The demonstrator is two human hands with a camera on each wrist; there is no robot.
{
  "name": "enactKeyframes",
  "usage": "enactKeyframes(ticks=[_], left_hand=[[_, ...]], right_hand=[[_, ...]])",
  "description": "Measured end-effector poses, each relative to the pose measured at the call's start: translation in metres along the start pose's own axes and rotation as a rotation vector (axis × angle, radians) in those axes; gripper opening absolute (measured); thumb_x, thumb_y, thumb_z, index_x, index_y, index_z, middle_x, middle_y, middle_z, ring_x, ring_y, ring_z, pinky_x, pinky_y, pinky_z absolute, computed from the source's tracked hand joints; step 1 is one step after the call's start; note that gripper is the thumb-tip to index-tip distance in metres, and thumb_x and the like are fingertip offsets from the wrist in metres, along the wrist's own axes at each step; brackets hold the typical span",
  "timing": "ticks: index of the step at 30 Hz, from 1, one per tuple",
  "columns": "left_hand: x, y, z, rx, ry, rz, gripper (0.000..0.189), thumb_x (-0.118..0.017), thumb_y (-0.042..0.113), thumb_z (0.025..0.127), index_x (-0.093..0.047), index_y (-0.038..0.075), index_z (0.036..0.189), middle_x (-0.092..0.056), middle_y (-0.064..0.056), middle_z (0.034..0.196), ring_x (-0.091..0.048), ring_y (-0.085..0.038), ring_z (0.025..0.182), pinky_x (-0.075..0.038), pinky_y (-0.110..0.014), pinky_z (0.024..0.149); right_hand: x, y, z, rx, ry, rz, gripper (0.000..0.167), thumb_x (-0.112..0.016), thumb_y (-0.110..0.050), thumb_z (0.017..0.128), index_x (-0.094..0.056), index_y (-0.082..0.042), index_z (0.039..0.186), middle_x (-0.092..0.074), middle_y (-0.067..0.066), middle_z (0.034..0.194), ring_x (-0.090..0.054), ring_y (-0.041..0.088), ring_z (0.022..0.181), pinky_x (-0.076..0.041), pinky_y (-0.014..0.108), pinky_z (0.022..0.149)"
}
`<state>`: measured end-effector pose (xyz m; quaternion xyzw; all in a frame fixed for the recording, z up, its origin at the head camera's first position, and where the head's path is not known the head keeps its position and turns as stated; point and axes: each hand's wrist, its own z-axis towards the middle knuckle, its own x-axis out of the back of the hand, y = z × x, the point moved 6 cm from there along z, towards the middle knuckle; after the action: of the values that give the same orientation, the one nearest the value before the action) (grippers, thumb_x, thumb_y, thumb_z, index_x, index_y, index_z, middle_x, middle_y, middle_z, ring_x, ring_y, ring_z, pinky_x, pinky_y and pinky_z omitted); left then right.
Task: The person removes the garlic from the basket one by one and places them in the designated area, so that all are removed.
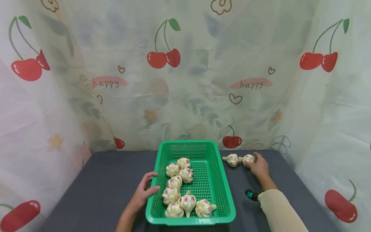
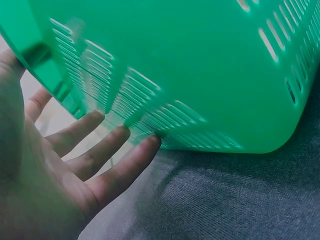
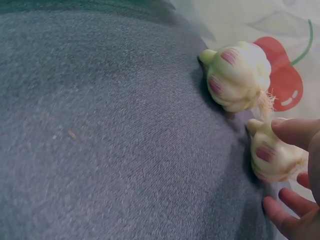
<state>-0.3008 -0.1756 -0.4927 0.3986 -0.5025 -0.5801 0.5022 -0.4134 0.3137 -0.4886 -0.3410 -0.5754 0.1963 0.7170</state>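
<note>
A green plastic basket (image 1: 207, 193) stands on the dark table, with several garlic bulbs (image 1: 174, 210) along its left side and front. My left hand (image 1: 142, 190) is at its left rim. In the left wrist view the extended fingers (image 2: 107, 170) rest against the slotted outer wall. Beyond the basket's right side my right hand (image 1: 260, 168) holds a garlic bulb (image 1: 248, 159) between thumb and fingers, with the bulb still low at the table's far edge. Another garlic bulb (image 3: 237, 77) lies just left of it, stalk pointing left. The right wrist view partly cuts off the right hand (image 3: 300, 175).
A dark grey cloth covers the table (image 1: 110, 190). A patterned curtain (image 1: 191, 109) with cherries hangs right behind its far edge and along both sides. A black band with a teal part (image 1: 251, 194) sits at my right wrist.
</note>
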Motion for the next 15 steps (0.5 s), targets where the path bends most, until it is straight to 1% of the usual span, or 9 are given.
enactKeyframes(ticks=[5, 9, 15], left_hand=[[0.0014, 0.0001, 0.0003, -0.004, 0.002, 0.013, 0.043, -0.058, 0.006, 0.095, -0.041, 0.003, 0.134, -0.048, -0.028, 0.13, -0.056, -0.036, 0.109, -0.049, -0.039, 0.083], [0.0011, 0.0018, -0.0004, -0.002, 0.003, 0.02, 0.042, -0.058, 0.007, 0.095, -0.041, 0.003, 0.134, -0.047, -0.029, 0.13, -0.056, -0.037, 0.11, -0.049, -0.039, 0.083], [-0.0017, 0.0031, -0.0017, 0.023, 0.002, 0.007, 0.043, -0.058, 0.008, 0.096, -0.041, 0.005, 0.135, -0.046, -0.028, 0.132, -0.054, -0.04, 0.113, -0.048, -0.04, 0.084]], right_hand=[[-0.0021, 0.003, -0.0008, 0.018, -0.004, 0.011, 0.071, -0.069, -0.027, 0.091, -0.034, 0.006, 0.144, -0.038, 0.033, 0.141, -0.036, 0.048, 0.128, -0.031, 0.057, 0.102], [-0.0046, 0.0028, -0.002, 0.034, 0.014, -0.001, 0.067, -0.068, -0.026, 0.092, -0.037, 0.005, 0.143, -0.042, 0.032, 0.139, -0.04, 0.047, 0.125, -0.033, 0.057, 0.099], [-0.0054, 0.0029, -0.0004, 0.015, 0.048, -0.011, 0.066, -0.069, -0.024, 0.092, -0.037, 0.004, 0.143, -0.042, 0.031, 0.138, -0.04, 0.047, 0.124, -0.034, 0.057, 0.099]])
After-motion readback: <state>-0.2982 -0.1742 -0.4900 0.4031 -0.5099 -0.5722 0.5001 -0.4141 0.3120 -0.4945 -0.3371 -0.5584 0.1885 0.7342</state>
